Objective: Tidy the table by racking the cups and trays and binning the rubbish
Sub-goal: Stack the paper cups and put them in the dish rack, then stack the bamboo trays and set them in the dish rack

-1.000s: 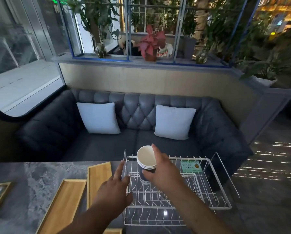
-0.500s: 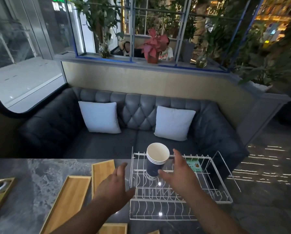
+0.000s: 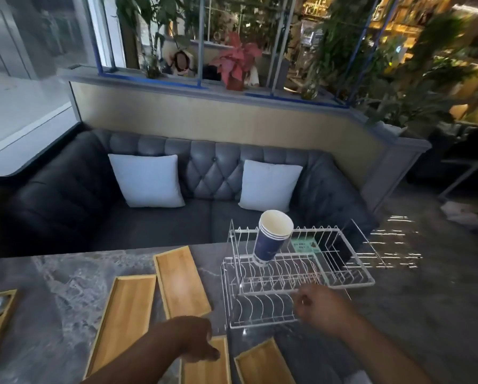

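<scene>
**Cups Racked, Trays Waiting**

Saw the left hand (image 3: 196,339) closest, fingers loose, holding nothing. Saw the right hand (image 3: 320,306) curled by the front wire of the white wire dish rack (image 3: 340,273); could not tell if gripping it. Counted four flat yellow wooden trays (image 3: 121,322) on the grey stone table (image 3: 52,286), long sides pointing away, closer to the left hand. Further back, counted one stack of dark blue paper cups (image 3: 269,242), tilted inside the rack.

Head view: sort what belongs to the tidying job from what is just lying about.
Job: cup stack, standing in the wire rack; four wooden trays on the table.
Lying about: two white cushions, sofa, red plant.
</scene>
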Action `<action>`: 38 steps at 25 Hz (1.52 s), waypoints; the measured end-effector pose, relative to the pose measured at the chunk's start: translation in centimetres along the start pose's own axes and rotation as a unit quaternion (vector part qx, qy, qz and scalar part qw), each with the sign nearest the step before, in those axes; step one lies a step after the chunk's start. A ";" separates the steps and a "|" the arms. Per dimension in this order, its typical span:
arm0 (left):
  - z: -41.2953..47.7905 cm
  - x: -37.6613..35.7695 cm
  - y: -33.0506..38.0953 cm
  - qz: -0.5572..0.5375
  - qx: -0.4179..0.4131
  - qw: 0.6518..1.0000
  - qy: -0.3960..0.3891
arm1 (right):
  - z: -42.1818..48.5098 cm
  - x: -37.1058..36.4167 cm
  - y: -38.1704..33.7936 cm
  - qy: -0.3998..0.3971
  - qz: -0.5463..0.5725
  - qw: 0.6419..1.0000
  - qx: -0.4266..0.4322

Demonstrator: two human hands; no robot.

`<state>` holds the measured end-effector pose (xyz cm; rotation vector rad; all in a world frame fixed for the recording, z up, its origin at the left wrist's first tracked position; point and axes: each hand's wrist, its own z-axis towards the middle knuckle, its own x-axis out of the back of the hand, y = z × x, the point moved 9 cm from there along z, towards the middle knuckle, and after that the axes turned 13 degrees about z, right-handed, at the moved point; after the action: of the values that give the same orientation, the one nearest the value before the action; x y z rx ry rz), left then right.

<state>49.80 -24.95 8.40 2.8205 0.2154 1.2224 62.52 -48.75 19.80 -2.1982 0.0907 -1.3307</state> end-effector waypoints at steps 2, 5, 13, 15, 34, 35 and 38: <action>0.0 -1.9 -0.4 0.011 -0.021 0.999 -0.038 | -2.0 -4.2 0.9 -0.115 -0.050 0.992 -0.027; 0.2 -3.7 -0.7 0.024 -0.030 0.998 -0.044 | -4.8 -8.8 3.2 -0.191 -0.048 0.977 -0.083; 2.6 -8.3 1.3 0.085 -0.051 0.992 -0.079 | -9.8 -16.1 12.5 -0.187 0.027 0.956 -0.224; 3.3 -9.1 2.1 0.105 -0.056 0.990 -0.081 | -10.3 -17.5 14.3 -0.191 0.027 0.954 -0.229; 14.2 -11.5 13.4 0.127 -0.054 0.990 0.018 | -10.4 -25.4 25.4 -0.190 0.151 0.939 -0.242; 14.7 -11.6 13.3 0.126 -0.041 0.991 0.013 | -10.1 -25.4 25.7 -0.182 0.151 0.942 -0.239; 15.3 -12.4 12.6 0.112 -0.004 0.994 -0.001 | -8.8 -24.7 26.4 -0.156 0.146 0.949 -0.232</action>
<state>53.89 -39.31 -9.61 2.9023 -0.1084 1.2548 48.64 -66.36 -9.88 -2.6263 0.6388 -0.8442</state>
